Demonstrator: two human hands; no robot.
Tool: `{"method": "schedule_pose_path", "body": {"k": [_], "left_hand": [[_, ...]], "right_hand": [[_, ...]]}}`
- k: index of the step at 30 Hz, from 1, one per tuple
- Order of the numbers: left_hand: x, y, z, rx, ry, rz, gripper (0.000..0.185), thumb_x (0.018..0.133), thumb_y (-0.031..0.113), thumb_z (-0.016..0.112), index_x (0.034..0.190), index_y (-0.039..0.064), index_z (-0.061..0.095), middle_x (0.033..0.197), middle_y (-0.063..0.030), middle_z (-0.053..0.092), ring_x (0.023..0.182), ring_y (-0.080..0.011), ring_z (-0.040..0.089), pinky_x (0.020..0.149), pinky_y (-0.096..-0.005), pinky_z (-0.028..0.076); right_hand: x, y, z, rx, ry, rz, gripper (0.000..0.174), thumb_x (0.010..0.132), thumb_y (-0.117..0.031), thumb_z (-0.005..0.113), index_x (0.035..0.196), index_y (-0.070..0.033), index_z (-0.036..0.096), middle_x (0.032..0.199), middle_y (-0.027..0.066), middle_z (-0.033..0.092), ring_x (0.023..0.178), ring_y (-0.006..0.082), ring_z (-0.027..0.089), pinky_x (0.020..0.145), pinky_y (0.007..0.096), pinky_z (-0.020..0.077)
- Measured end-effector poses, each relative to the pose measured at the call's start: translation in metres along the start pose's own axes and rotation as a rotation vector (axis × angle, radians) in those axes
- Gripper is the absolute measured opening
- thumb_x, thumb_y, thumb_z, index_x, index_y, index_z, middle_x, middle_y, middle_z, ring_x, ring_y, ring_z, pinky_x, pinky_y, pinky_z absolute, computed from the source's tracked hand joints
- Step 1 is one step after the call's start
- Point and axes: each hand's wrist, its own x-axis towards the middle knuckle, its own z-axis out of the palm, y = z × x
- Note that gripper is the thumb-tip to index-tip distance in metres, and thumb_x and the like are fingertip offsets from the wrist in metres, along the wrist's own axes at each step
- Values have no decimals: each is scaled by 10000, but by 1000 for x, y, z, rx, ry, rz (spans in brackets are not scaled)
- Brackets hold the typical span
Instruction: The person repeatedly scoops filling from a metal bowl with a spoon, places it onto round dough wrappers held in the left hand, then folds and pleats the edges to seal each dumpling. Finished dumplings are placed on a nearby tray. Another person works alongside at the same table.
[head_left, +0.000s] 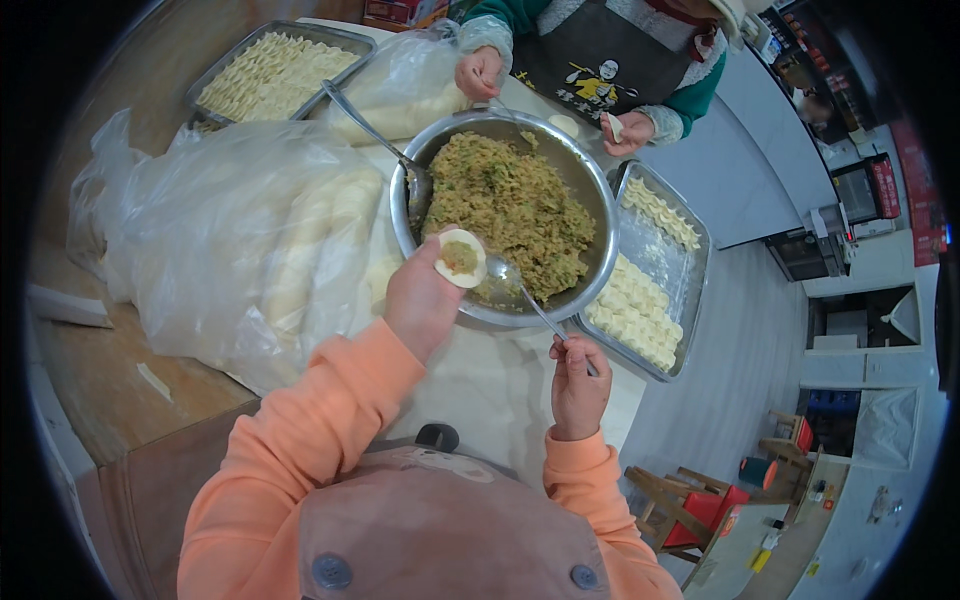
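Observation:
On the fingers of my left hand (426, 294) lies a round dough wrapper (463, 279) with a dab of filling (458, 257) at its middle, held at the near left rim of a large steel bowl (609, 217). The bowl holds a heap of chopped filling (510, 202). My right hand (581, 386) grips the handle of a metal spoon (541, 311); its bowl end is over the near part of the steel bowl, just right of the wrapper. A larger steel serving spoon (375, 131) leans on the bowl's left rim.
Opposite, a person in a dark apron holds a utensil in one hand (480, 73) and a wrapper in the other (628, 133). Metal trays of dumplings stand at right (705, 270) and far left (367, 46). Plastic bags (225, 247) with stacked wrappers cover the left side.

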Motion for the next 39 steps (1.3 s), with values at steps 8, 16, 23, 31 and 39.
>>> {"method": "schedule_pose_path", "body": {"k": [8, 16, 23, 31, 39], "left_hand": [[12, 5, -11, 171, -82, 75, 362, 1080, 217, 344, 1266, -51, 501, 1241, -205, 601, 1169, -318, 591, 1063, -421, 452], [2, 17, 1, 195, -143, -5, 385, 1086, 238, 325, 1290, -52, 474, 1227, -207, 603, 1140, -312, 608, 1030, -434, 482], [-19, 16, 12, 259, -288, -161, 378, 1086, 218, 321, 1270, -72, 480, 1244, -235, 589, 1150, -319, 603, 1033, -422, 486], [-47, 12, 15, 273, -417, -245, 370, 1089, 242, 335, 1262, -38, 503, 1242, -177, 598, 1148, -259, 605, 1017, -377, 486], [-97, 9, 18, 559, -573, -45, 291, 1068, 205, 431, 1267, 15, 524, 1190, -89, 595, 1115, -168, 590, 973, -330, 491]], "right_hand": [[10, -28, 23, -659, -124, -205, 80, 912, -76, 684, 924, 2, 688, 965, 92, 676, 905, 197, 610, 839, 302, 478], [63, -10, 23, -1092, -199, -421, 42, 852, -75, 698, 853, -36, 681, 906, 125, 668, 881, 319, 593, 836, 375, 473], [76, 4, 50, -973, -168, -537, 113, 785, -85, 753, 869, -75, 677, 918, 100, 610, 929, 326, 552, 836, 417, 448], [56, -44, 70, -987, -378, -948, 204, 746, -75, 763, 920, -113, 664, 891, 71, 557, 866, 294, 536, 784, 404, 422], [45, -71, 90, -921, -250, -816, 175, 781, -49, 742, 939, -87, 674, 911, 83, 579, 818, 290, 541, 780, 395, 427]]}}
